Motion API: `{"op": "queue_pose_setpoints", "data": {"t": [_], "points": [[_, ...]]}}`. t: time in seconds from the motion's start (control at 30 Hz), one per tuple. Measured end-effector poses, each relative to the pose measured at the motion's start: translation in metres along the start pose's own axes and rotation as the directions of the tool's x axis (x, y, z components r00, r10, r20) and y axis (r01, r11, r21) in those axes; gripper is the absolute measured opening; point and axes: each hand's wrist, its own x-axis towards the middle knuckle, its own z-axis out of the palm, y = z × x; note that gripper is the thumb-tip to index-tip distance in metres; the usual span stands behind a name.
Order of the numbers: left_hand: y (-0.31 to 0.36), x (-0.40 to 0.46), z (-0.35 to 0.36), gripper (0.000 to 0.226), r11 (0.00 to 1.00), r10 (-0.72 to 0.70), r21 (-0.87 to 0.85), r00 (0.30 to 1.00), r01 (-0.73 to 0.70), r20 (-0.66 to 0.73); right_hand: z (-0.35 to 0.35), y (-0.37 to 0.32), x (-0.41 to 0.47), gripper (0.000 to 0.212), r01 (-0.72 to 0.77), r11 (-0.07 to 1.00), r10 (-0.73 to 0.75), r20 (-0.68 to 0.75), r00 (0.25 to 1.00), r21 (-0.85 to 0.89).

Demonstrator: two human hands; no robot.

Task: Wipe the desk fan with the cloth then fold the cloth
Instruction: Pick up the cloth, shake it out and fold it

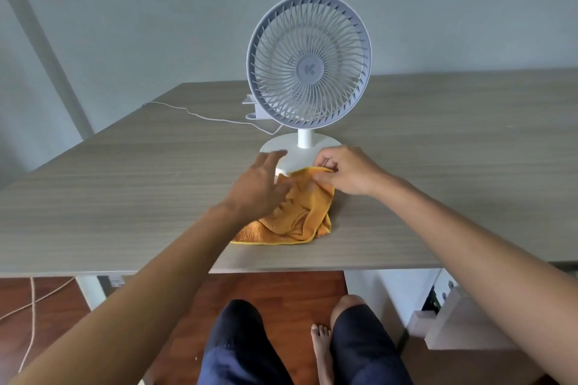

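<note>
Risk: lift that edge too fast and the crumpled orange microfibre cloth (292, 216) drags against the white desk fan (308, 72) base just beyond your fingers, spoiling the fold. Right hand (347, 170) fingers pinch the cloth's far hem. Left hand (258, 186) fingers spread, hovering over the cloth on the grey woodgrain surface (125, 191); contact unclear.

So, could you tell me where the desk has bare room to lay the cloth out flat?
Bare desk lies left of the cloth, and right of the right hand. It is crowded before the fan, where the left hand hovers.
</note>
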Motion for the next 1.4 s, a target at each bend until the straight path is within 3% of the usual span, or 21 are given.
{"op": "queue_pose_setpoints", "data": {"t": [0.07, 0.2, 0.27, 0.37, 0.47, 0.63, 0.77, 0.97, 1.1, 1.23, 1.4], "points": [[-0.002, 0.011, -0.011, 0.058, 0.998, 0.012, 0.064, 1.000, -0.014, 0.029, -0.006, -0.010, 0.000, 0.004, 0.060, 0.996, -0.058, -0.035, 0.998, 0.066], [-0.005, 0.022, -0.026, 0.018, 0.998, 0.063, 0.010, 0.996, -0.064, 0.060, -0.016, -0.029, 0.000, 0.004, 0.131, 0.982, -0.117, -0.106, 0.988, 0.134], [-0.004, 0.023, -0.034, 0.008, 0.999, 0.018, -0.028, 0.999, -0.017, 0.036, -0.020, -0.036, 0.001, 0.003, 0.154, 0.978, -0.131, -0.159, 0.979, 0.141], [-0.003, 0.021, -0.046, 0.019, 0.974, -0.031, -0.219, 0.994, 0.054, 0.108, -0.025, -0.044, 0.003, 0.006, 0.186, 0.966, -0.147, -0.209, 0.967, 0.178], [-0.007, 0.017, -0.051, 0.019, 0.986, 0.006, -0.163, 0.988, 0.020, 0.157, -0.028, -0.052, 0.007, 0.007, 0.225, 0.959, -0.177, -0.255, 0.951, 0.173], [-0.015, 0.018, -0.060, 0.015, 0.975, -0.125, -0.190, 0.992, 0.117, -0.033, -0.032, -0.057, 0.014, 0.013, 0.224, 0.969, -0.184, -0.296, 0.937, 0.107], [-0.021, 0.020, -0.079, 0.017, 0.977, -0.067, -0.211, 0.987, 0.036, -0.143, -0.035, -0.065, 0.017, 0.011, 0.225, 0.971, -0.174, -0.393, 0.903, 0.086], [-0.024, 0.018, -0.118, 0.013, 0.894, -0.084, -0.446, 0.968, -0.030, -0.234, -0.042, -0.084, 0.026, 0.007, 0.257, 0.905, -0.118, -0.381, 0.917, 0.339], [-0.025, 0.015, -0.138, 0.017, 0.882, -0.067, -0.465, 0.955, -0.079, -0.290, -0.040, -0.103, 0.034, 0.012, 0.294, 0.868, -0.108, -0.427, 0.898, 0.399], [-0.026, 0.012, -0.157, 0.016, 0.859, -0.056, -0.497, 0.941, -0.125, -0.333, -0.041, -0.118, 0.040, 0.009, 0.278, 0.753, -0.029, -0.391, 0.920, 0.596], [-0.034, 0.011, -0.176, 0.015, 0.888, -0.113, -0.455, 0.926, -0.069, -0.360, -0.036, -0.134, 0.054, 0.006, 0.243, 0.641, 0.015, -0.329, 0.944, 0.728]]}}
